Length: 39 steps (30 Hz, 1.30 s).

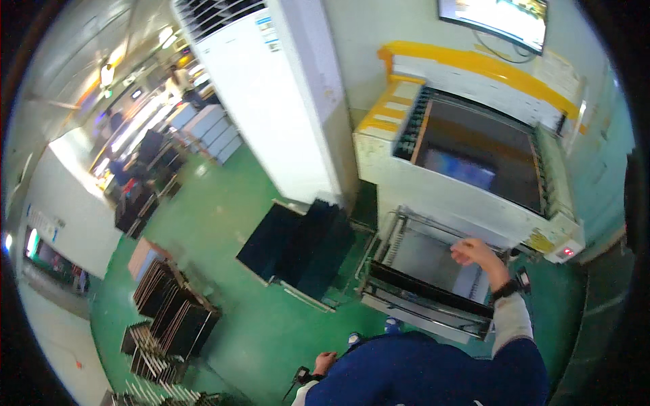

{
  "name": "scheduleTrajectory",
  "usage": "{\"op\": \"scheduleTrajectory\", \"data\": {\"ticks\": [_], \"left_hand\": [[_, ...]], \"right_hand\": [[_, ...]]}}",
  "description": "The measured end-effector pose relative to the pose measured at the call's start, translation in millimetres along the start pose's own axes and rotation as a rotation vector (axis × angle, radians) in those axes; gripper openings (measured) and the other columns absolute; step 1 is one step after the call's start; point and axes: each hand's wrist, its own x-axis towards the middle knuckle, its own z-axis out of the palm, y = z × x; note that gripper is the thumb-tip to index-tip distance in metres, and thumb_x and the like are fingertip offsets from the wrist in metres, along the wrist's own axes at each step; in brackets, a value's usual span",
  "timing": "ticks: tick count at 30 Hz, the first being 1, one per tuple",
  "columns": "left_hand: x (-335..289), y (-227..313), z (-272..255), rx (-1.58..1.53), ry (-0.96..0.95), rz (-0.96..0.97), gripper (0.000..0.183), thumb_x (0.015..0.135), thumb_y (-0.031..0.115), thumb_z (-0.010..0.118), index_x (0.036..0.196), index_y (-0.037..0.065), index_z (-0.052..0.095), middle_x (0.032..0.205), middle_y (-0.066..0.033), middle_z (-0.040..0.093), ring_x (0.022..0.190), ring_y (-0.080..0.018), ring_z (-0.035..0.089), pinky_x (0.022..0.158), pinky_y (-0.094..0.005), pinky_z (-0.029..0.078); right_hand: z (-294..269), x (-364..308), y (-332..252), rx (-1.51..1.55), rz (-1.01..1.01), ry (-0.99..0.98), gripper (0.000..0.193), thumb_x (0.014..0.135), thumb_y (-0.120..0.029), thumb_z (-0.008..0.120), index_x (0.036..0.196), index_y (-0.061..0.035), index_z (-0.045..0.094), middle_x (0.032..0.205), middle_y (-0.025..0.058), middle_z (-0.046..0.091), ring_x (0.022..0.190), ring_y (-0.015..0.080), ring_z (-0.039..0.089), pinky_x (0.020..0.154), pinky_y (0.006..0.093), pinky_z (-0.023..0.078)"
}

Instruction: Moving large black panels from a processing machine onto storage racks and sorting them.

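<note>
A green factory floor (223, 230) stretches below a white and yellow machine (467, 169). The right hand (474, 254) is curled on the top rail of a metal slotted rack (423, 284) standing at the machine's front. The left hand (325, 362) hangs low by the body, well apart from the rack, loosely fisted, with nothing visibly in it.

A wide screen (497, 19) hangs on the wall at top right, a small blue-white label (268, 30) is on the tall white cabinet (271, 101), and a yellow label (539, 241) sits on the machine's corner (565, 237).
</note>
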Motion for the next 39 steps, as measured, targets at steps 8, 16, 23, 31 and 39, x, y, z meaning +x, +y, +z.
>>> {"op": "scheduleTrajectory", "data": {"ticks": [8,16,23,31,39], "left_hand": [[5,0,1,-0.017,-0.058,-0.048,0.050,0.070,0.043,0.061,0.095,-0.001,0.062,0.085,-0.0123,0.065,0.078,-0.0205,0.063,0.072,-0.0309,0.049],[14,-13,6,-0.088,-0.112,-0.098,0.051,0.071,0.042,0.060,0.099,-0.001,0.061,0.090,-0.0141,0.064,0.081,-0.0209,0.062,0.075,-0.0310,0.048],[14,-18,2,-0.102,-0.112,-0.102,0.049,0.071,0.039,0.063,0.098,-0.001,0.061,0.091,-0.0138,0.064,0.083,-0.0213,0.062,0.075,-0.0312,0.048],[21,-28,3,-0.113,-0.134,-0.122,0.048,0.072,0.040,0.062,0.098,0.000,0.061,0.088,-0.0116,0.065,0.085,-0.0204,0.062,0.074,-0.0304,0.048],[13,-8,-11,0.156,-0.138,0.131,0.047,0.072,0.044,0.059,0.095,0.003,0.062,0.087,-0.0102,0.065,0.081,-0.0229,0.062,0.071,-0.0309,0.047]], "right_hand": [[41,-50,-17,-0.427,-0.006,-0.383,0.034,0.080,-0.025,0.060,0.107,-0.0045,0.058,0.089,0.0043,0.062,0.076,0.0109,0.057,0.063,0.0267,0.048],[46,-43,10,-0.403,-0.122,-0.382,0.035,0.079,-0.022,0.060,0.107,-0.0020,0.057,0.092,0.0047,0.062,0.081,0.0131,0.056,0.074,0.0273,0.045],[49,-46,8,-0.343,-0.018,-0.236,0.034,0.077,-0.026,0.062,0.101,-0.0021,0.061,0.092,0.0081,0.063,0.085,0.0167,0.056,0.078,0.0285,0.042],[64,-50,3,-0.489,-0.159,0.098,0.026,0.076,-0.025,0.060,0.084,0.0000,0.063,0.077,0.0151,0.062,0.073,0.0234,0.060,0.067,0.0322,0.044],[84,-64,-17,-0.624,-0.270,0.249,0.029,0.070,-0.029,0.063,0.078,-0.0007,0.064,0.073,0.0211,0.059,0.069,0.0340,0.059,0.062,0.0375,0.044]]}}
